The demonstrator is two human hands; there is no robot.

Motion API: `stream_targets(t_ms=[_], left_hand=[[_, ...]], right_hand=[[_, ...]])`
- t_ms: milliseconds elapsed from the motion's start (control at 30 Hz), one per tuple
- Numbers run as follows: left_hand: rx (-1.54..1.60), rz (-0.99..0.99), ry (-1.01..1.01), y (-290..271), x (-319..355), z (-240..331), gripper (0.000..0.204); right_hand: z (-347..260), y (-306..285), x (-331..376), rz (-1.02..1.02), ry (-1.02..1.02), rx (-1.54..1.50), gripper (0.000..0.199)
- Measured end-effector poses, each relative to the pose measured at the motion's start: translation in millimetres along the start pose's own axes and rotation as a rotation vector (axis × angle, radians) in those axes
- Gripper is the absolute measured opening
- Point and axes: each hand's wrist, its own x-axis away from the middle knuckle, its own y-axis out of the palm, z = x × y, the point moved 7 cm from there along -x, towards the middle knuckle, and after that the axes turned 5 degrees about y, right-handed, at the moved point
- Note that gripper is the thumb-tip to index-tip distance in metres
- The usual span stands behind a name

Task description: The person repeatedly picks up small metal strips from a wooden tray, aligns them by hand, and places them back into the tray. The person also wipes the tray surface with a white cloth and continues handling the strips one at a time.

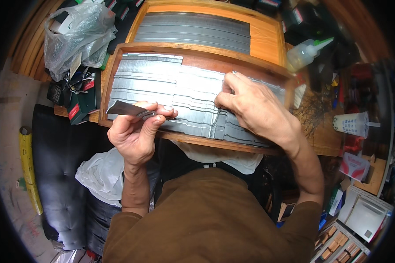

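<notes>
My left hand is closed, palm up, around a small stack of thin dark metal strips above the near left part of a shallow wooden tray. Rows of thin grey metal strips lie packed in that tray, shining under the light. My right hand reaches down onto the rows right of the middle. Its thumb and fingers are pinched together against the strips, and the curled fingers hide what is between them. A red-brown strip of the tray's bottom shows along the far side.
Behind stands a second wooden tray with more metal strips. A squeeze bottle with a green nozzle is to its right. Further right is a drink cup with a straw. A plastic bag and dark boxes lie left.
</notes>
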Motion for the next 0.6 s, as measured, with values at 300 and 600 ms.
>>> stream_targets(t_ms=[300, 600], left_hand=[[0.006, -0.006, 0.002, 1.3, -0.6, 0.7, 0.025], [0.015, -0.001, 0.009, 1.2, -0.7, 0.8, 0.025]], right_hand=[[-1.0, 5.1, 0.7, 0.060, -0.157, 0.086, 0.004], [2.3, 5.2, 1.8, 0.084, -0.153, 0.058, 0.005]])
